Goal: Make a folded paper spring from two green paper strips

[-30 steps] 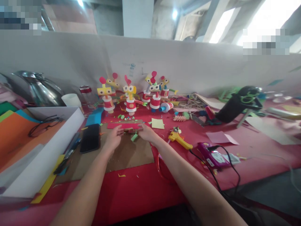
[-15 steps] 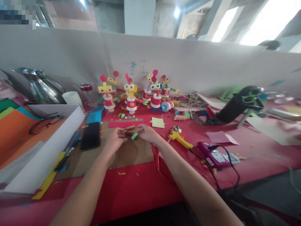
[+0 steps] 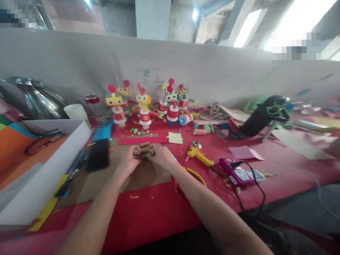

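Between my two hands is a small accordion-folded paper spring [image 3: 146, 154], green and dark red. My left hand [image 3: 128, 160] pinches it from the left, fingers closed at its end. From the right, the curled fingers of my right hand [image 3: 162, 156] close on its other end. Just beyond lies a second folded spring [image 3: 145, 144], yellowish and red. Both are over a brown cardboard sheet [image 3: 148, 179]. A red paper strip [image 3: 140, 140] lies past my fingertips.
Several paper-cup figures [image 3: 145, 116] stand at the back. On the right are a yellow hot glue gun [image 3: 200, 156], a purple power strip [image 3: 236, 173] and loose cords. A black phone [image 3: 98, 155] and a white box [image 3: 61, 156] are left. Yellow-handled scissors [image 3: 196, 176] lie under my right forearm.
The green folded paper, earlier apart near my right fingers, is now against the red one between my hands. My hands have come closer together. The whole view has shifted slightly.
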Tool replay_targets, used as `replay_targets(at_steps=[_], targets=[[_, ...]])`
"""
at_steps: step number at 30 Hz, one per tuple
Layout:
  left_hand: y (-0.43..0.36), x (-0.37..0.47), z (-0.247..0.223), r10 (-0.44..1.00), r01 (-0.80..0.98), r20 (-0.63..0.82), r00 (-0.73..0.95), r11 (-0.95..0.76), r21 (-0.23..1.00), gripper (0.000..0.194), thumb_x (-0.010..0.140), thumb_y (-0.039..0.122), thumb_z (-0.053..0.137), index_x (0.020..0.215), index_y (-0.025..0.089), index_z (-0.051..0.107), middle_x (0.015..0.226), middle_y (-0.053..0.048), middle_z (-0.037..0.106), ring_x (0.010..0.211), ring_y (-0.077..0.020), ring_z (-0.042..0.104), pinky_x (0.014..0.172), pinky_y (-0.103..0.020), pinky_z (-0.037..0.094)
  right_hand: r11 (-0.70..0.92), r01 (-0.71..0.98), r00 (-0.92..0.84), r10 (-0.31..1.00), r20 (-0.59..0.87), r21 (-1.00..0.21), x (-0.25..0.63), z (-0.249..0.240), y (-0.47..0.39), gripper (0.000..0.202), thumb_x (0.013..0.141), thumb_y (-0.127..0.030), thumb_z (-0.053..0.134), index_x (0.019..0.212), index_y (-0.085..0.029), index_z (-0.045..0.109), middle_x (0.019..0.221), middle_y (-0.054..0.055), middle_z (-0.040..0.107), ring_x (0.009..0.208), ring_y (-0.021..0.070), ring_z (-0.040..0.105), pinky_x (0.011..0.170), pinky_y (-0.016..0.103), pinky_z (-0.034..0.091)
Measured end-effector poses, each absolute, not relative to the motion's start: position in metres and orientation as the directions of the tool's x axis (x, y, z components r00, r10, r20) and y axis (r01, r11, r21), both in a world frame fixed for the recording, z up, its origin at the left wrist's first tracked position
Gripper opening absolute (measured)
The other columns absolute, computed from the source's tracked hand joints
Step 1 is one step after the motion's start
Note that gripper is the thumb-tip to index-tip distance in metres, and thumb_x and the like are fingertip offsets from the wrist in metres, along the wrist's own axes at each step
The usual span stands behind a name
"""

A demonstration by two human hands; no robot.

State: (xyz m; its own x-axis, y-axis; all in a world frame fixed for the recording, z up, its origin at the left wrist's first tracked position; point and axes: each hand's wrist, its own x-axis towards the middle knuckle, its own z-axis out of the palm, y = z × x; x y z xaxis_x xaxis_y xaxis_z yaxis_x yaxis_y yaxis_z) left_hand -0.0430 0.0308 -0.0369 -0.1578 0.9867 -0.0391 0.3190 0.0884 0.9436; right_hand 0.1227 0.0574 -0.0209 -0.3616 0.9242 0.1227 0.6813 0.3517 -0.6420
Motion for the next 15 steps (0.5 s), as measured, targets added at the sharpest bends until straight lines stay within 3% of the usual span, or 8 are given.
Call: replay_targets(at_steps=[6,11,15], targets=[[0.028,-0.037,-0.026,0.978,0.197,-0.093,-0.188,0.13,0.972,0.051,0.057,-0.007,0.063,0.103,0.015,0.054,0.083,-0.004,0.065,0.079,-0.0171,0.065,0.078,-0.032,0.051,0.348,0.694,-0.334,0.931,0.146,-0.63,0.122,-0.024,0.06,0.043,0.069,-0.018,0.068,0.111,-0.016,0.056,0.083,0.005,0.067,0.08,0.0188,0.062,0.069,0.026,0.043],[0.029,-0.029,-0.032,0.963,0.107,-0.073,-0.259,0.104,0.989,0.055,0.056,-0.012,0.06,0.104,0.014,0.054,0.105,-0.011,0.065,0.096,-0.018,0.064,0.09,-0.033,0.049,0.301,0.648,-0.328,0.939,0.1,-0.7,0.123,-0.02,0.057,0.046,0.067,-0.014,0.065,0.113,-0.015,0.055,0.082,0.005,0.068,0.073,0.0174,0.063,0.065,0.025,0.046],[0.032,-0.026,-0.038,0.968,0.119,-0.054,-0.246,0.085,0.989,0.057,0.058,-0.012,0.055,0.11,0.013,0.054,0.106,-0.013,0.067,0.102,-0.0207,0.063,0.092,-0.036,0.048,0.315,0.566,-0.356,0.927,0.118,-0.762,0.122,-0.023,0.06,0.044,0.068,-0.011,0.06,0.112,-0.016,0.056,0.085,0.004,0.069,0.072,0.0165,0.064,0.065,0.024,0.047]])
